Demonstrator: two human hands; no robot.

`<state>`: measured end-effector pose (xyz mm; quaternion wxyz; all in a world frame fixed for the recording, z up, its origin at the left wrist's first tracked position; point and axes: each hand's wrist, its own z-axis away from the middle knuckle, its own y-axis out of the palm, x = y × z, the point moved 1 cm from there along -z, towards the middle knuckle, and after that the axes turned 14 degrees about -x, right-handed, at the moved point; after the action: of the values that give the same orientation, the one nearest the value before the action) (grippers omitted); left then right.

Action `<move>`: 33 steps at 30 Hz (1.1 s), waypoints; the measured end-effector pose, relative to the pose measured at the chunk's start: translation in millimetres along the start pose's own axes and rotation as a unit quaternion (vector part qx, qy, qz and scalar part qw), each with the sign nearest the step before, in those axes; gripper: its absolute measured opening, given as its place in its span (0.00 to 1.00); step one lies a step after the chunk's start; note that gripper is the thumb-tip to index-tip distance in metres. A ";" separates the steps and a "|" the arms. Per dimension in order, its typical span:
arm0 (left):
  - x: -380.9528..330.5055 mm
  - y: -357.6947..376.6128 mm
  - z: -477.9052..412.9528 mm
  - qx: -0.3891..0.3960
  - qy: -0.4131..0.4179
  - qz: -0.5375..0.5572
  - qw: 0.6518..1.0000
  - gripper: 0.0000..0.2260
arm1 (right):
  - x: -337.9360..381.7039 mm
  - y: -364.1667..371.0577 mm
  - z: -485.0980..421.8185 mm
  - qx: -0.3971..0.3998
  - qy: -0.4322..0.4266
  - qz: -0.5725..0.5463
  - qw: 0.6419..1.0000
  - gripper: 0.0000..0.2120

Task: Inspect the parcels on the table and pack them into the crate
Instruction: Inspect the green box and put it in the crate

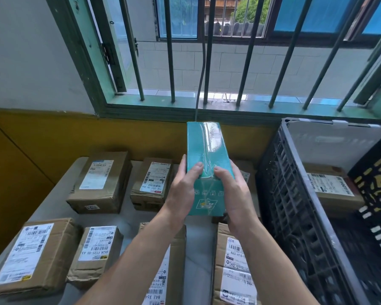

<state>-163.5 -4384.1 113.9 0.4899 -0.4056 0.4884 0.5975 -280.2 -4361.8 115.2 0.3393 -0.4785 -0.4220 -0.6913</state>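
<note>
Hands: left [180, 188], right [234, 191], clamped round near end of box [207, 148].
Box: raised over worktop [128, 217], just left of crate [295, 194].
Tip: rotate slowly, check each face, then lower in flat.

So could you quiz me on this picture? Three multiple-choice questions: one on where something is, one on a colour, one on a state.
1. Beside the table, the crate stands: A to its left; B to its right; C beneath it.
2. The held box is: A brown; B white; C teal.
3. The box is: A gripped by the left hand and right hand; B lying on the table; C inside the crate.

Answers: B, the crate's black wall rises at the table's right edge; C, its glossy wrapping is teal; A, fingers of both hands curl round its near end, above the table.
</note>
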 end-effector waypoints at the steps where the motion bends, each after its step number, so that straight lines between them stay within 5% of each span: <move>1: 0.6 -0.7 0.0 0.000 0.001 -0.003 1.000 0.26 | 0.9 1.0 0.5 -0.004 0.003 0.005 1.000 0.13; 9: -7.1 -6.1 0.4 -0.002 -0.020 -0.018 1.000 0.18 | -3.2 -3.3 5.2 0.012 -0.002 0.030 0.999 0.22; 33: 1.7 -1.4 7.2 -0.042 0.000 -0.048 0.998 0.28 | -3.7 -3.7 4.9 0.024 0.050 0.017 0.998 0.19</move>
<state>-162.5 -4376.7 113.4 0.5006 -0.4489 0.4426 0.5933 -280.4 -4355.6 111.7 0.3830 -0.4426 -0.4126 -0.6980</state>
